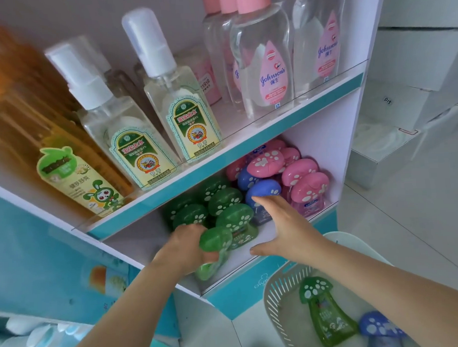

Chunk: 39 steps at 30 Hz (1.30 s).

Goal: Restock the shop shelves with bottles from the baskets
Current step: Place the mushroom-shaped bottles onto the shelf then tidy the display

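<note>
Gripping a green mushroom-cap bottle (213, 242) in the left hand (189, 248) at the lower shelf (265, 232), touching a blue-capped bottle (264, 189) with the straight-fingered right hand (287, 225)

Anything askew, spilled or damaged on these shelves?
Nothing looks spilled or damaged. The one askew item is the green bottle in the left hand, tilted at the front of the lower shelf. In the basket, a spare green bottle and a blue bottle lie flat.
</note>
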### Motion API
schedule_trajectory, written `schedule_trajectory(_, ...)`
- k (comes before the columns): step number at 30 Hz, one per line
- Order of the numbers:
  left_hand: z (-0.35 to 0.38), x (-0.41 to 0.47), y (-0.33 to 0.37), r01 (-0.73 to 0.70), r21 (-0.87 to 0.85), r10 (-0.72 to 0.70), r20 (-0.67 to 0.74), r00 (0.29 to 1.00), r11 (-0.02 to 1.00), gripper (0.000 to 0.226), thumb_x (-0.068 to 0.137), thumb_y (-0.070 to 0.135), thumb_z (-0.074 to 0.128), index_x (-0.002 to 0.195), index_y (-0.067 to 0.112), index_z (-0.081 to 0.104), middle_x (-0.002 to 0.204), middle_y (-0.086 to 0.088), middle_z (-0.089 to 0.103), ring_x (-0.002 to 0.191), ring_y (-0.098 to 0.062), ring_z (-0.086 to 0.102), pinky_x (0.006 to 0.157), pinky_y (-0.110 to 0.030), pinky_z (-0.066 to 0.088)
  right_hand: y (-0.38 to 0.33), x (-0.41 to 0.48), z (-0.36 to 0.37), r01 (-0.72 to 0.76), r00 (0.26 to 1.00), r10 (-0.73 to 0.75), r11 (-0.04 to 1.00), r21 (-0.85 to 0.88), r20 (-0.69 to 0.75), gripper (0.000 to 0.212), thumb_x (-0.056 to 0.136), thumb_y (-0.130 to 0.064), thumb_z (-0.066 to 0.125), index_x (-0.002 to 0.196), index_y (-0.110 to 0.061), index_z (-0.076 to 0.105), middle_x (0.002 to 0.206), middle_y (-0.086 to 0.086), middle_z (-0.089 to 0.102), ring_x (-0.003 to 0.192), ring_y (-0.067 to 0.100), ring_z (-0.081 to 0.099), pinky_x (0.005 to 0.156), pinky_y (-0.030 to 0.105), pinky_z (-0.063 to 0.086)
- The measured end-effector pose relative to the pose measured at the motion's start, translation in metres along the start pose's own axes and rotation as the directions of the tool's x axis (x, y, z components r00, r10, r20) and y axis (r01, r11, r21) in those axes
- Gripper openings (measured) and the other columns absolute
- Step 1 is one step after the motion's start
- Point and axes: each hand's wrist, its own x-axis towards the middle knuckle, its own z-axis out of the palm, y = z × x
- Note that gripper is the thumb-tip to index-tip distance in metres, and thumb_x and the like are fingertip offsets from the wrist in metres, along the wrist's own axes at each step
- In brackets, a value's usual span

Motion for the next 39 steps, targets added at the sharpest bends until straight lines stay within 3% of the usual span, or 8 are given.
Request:
schedule_trajectory(3,0.005,0.007,-0.007,0.049,0.046,-0.051,0.043,0.998,0.998,0.052,0.082,0.037,0.067,0.126,0.015,0.05,0.121,-0.009,0.058,0.106,-0.024,0.057,0.086,-0.026,0.045,0.008,-0.001,-0.002,-0.012,1.0,0.012,1.0,-0.025,0.0,0.098,0.066,-0.039,0.082,0.146,-0.024,0.027,0.142,-0.006,0.034,0.129,0.01,0.036,0.101,0.017,0.028)
schedule_trajectory(8,0.014,0.02,-0.015,0.139,0.361,-0.173,0.063,0.983,0.922,0.057,0.092,0.048,0.047,0.137,0.018,0.03,0.136,-0.012,0.044,0.127,-0.029,0.037,0.102,-0.037,0.036,0.017,-0.001,-0.002,-0.035,0.999,0.036,0.999,-0.033,0.027,0.095,0.067,-0.039,0.081,0.145,-0.025,0.029,0.141,-0.006,0.036,0.129,0.012,0.037,0.105,0.026,0.034)
schedule_trajectory(15,0.029,0.044,-0.022,0.213,0.343,-0.215,-0.034,0.976,0.915,0.054,0.095,0.04,0.044,0.136,0.009,0.027,0.136,-0.012,0.047,0.124,-0.03,0.04,0.1,-0.035,0.034,0.029,-0.001,-0.005,-0.076,0.997,0.076,0.997,-0.022,0.026,0.089,0.072,-0.035,0.079,0.145,-0.029,0.028,0.14,-0.006,0.035,0.127,0.011,0.038,0.103,0.024,0.034)
schedule_trajectory(20,0.03,0.045,-0.021,0.266,0.224,-0.244,-0.121,0.962,0.938,0.055,0.093,0.023,0.052,0.138,0.007,0.025,0.141,-0.019,0.026,0.125,-0.032,0.037,0.105,-0.035,0.034,0.038,-0.003,-0.005,-0.099,0.995,0.1,0.995,-0.014,0.011,0.087,0.074,-0.031,0.077,0.145,-0.028,0.027,0.139,-0.003,0.037,0.126,0.014,0.039,0.103,0.026,0.035)
schedule_trajectory(24,0.03,0.041,-0.021,0.235,0.127,-0.209,-0.189,0.959,0.964,0.063,0.087,0.016,0.06,0.139,0.01,0.024,0.138,-0.018,0.024,0.117,-0.032,0.047,0.1,-0.036,0.041,0.042,-0.006,-0.004,-0.108,0.993,0.11,0.993,-0.039,0.037,0.087,0.075,-0.032,0.076,0.146,-0.028,0.025,0.136,-0.003,0.038,0.124,0.012,0.039,0.1,0.021,0.032)
schedule_trajectory(31,0.028,0.037,-0.019,0.214,0.227,-0.172,-0.192,0.966,0.95,0.064,0.085,0.016,0.063,0.137,0.012,0.026,0.136,-0.017,0.027,0.12,-0.031,0.043,0.098,-0.036,0.042,0.05,-0.016,-0.009,-0.148,0.987,0.151,0.987,-0.061,0.06,0.088,0.075,-0.031,0.076,0.146,-0.029,0.025,0.141,-0.003,0.036,0.129,0.014,0.039,0.106,0.033,0.037)
schedule_trajectory(35,0.025,0.034,-0.015,0.231,0.296,-0.156,-0.257,0.954,0.927,0.061,0.083,0.016,0.063,0.134,0.012,0.028,0.133,-0.016,0.028,0.119,-0.031,0.04,0.095,-0.036,0.043,0.062,-0.026,-0.013,-0.178,0.98,0.185,0.979,-0.103,0.067,0.087,0.075,-0.03,0.076,0.146,-0.026,0.026,0.143,-0.001,0.035,0.13,0.015,0.039,0.107,0.033,0.036)
schedule_trajectory(39,0.029,0.032,0.007,0.104,0.311,0.052,-0.456,0.888,0.945,0.053,0.075,0.007,0.069,0.12,0.008,0.043,0.119,-0.019,0.039,0.108,-0.035,0.043,0.085,-0.042,0.046,0.077,-0.045,-0.011,-0.217,0.966,0.237,0.96,-0.178,0.102,0.084,0.077,-0.03,0.074,0.146,-0.025,0.026,0.146,-0.001,0.034,0.131,0.017,0.039,0.107,0.032,0.036)
